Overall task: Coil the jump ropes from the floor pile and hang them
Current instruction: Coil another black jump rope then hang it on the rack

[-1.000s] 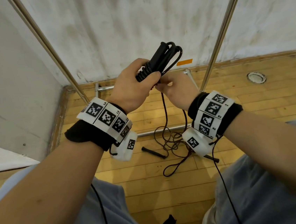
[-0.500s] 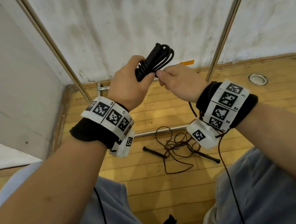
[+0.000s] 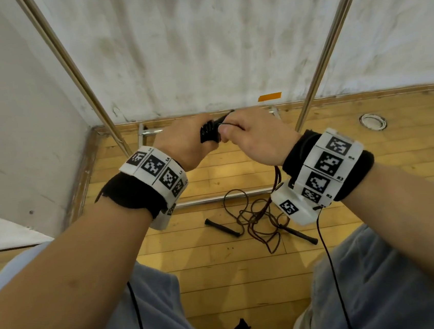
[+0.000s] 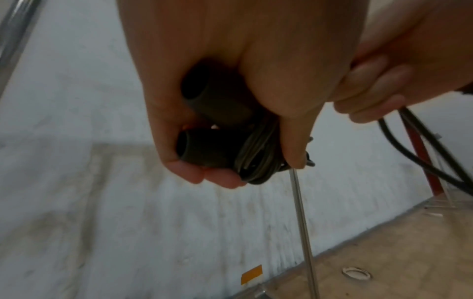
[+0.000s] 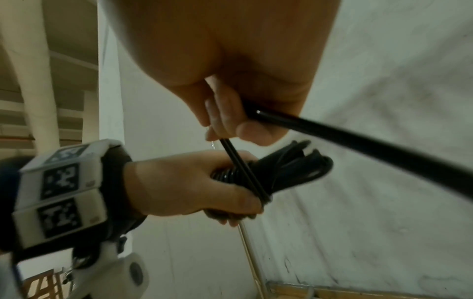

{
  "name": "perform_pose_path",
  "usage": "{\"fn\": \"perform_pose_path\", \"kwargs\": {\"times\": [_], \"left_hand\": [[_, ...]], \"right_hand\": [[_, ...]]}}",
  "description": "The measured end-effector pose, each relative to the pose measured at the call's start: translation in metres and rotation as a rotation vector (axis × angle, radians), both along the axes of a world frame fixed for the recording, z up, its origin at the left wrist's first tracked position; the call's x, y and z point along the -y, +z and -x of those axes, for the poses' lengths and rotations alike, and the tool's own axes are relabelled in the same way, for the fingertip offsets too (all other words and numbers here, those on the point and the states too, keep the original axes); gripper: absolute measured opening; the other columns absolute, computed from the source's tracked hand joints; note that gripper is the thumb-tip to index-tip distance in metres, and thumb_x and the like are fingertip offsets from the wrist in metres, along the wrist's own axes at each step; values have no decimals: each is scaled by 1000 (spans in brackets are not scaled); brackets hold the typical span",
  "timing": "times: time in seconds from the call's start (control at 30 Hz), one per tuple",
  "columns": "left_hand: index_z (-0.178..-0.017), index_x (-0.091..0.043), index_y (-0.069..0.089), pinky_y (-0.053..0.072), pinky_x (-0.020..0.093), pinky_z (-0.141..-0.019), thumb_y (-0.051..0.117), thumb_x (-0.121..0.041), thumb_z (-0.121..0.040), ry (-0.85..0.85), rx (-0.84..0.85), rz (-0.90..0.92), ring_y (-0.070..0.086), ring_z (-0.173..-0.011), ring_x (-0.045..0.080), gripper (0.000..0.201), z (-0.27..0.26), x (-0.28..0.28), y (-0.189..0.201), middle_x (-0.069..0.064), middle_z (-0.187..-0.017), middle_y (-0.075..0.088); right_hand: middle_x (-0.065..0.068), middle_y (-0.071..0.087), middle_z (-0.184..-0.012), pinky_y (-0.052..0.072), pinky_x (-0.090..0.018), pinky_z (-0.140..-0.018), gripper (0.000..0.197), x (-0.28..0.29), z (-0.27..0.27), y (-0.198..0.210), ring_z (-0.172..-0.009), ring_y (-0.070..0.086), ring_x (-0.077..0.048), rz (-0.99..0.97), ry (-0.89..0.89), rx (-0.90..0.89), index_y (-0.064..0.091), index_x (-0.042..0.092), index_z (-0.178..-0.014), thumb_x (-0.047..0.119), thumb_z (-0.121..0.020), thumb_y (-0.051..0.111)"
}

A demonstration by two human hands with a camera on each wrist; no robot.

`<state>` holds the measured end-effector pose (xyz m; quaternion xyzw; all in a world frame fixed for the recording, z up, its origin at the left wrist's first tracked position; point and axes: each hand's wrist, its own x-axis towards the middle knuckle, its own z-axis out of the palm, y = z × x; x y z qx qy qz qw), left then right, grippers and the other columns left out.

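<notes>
My left hand (image 3: 185, 141) grips a black jump rope bundle (image 3: 209, 132): two handles (image 4: 207, 129) side by side with cord wound round them (image 5: 281, 172). My right hand (image 3: 250, 134) pinches the black cord (image 5: 240, 161) just beside the bundle, drawn taut across the wraps. More cord (image 5: 358, 137) runs out from under the right hand. A second jump rope (image 3: 256, 219), brownish cord with black handles, lies tangled on the wooden floor below my hands.
Two slanting metal poles (image 3: 75, 72) (image 3: 329, 45) of a rack rise before the white wall, with its base bar (image 3: 214, 199) on the floor. A round floor fitting (image 3: 372, 121) sits at right. My legs in grey trousers (image 3: 383, 280) fill the bottom.
Both hands have come down from in front of the wall to floor-edge level. The right hand has moved from under the bundle to its right side, drawing cord round it.
</notes>
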<state>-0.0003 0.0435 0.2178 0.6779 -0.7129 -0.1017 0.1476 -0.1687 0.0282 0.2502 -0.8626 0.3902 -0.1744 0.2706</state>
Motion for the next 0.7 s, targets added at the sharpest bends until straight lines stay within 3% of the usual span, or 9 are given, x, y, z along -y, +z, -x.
{"fn": "perform_pose_path", "kwargs": {"times": [0.07, 0.17, 0.27, 0.33, 0.5, 0.6, 0.7], "left_hand": [[-111, -30, 57, 34, 29, -69, 66, -38, -84, -50, 18, -1, 59, -88, 19, 30, 5, -4, -4, -6, -98, 65], [-103, -35, 57, 39, 29, -63, 68, -41, -82, -80, 82, -65, 57, -81, 17, 24, 12, -7, -8, -15, -82, 58], [-95, -40, 53, 37, 29, -60, 68, -42, -82, -118, 93, -86, 56, -78, 16, 20, 14, -8, -8, -17, -73, 50], [-101, -36, 59, 36, 28, -58, 67, -43, -82, -149, 68, -48, 56, -75, 16, 22, 16, -10, -7, -17, -71, 50], [-80, -31, 60, 38, 28, -50, 66, -54, -80, -195, -34, 85, 51, -56, 13, 24, 27, -18, -6, -9, -58, 54], [-91, -24, 70, 43, 31, -51, 66, -46, -82, -217, -106, 153, 55, -56, 16, 24, 25, -19, -1, -7, -60, 58], [-90, -22, 71, 44, 33, -50, 63, -42, -82, -264, -144, 199, 55, -54, 16, 23, 26, -23, 5, -5, -58, 59]], "right_hand": [[8, 43, -63, 33, -10, -53, 30, 5, 1, -1, -56, 39, -7, 59, -39, -13, 56, 13, -74, 22, -98, 41], [8, 44, -64, 29, -15, -51, 33, 13, 3, -4, -57, 40, -8, 137, -103, -58, 54, 15, -70, 26, -98, 41], [6, 45, -63, 28, -19, -51, 37, 20, 4, -9, -55, 40, -10, 145, -148, -69, 61, 5, -76, 28, -98, 43], [3, 43, -58, 28, -19, -49, 41, 25, 5, -11, -52, 38, -12, 128, -192, -34, 63, -1, -77, 31, -97, 45], [1, 36, -49, 30, -13, -42, 46, 32, 11, -10, -41, 35, -9, 24, -259, 86, 64, -5, -76, 36, -93, 52], [8, 36, -41, 28, -10, -39, 41, 38, 19, -8, -34, 36, -4, -107, -294, 150, 66, 9, -65, 38, -92, 55], [9, 46, -46, 35, -13, -47, 39, 41, 24, -6, -40, 42, -2, -278, -288, 174, 62, 18, -59, 41, -90, 58]]}}
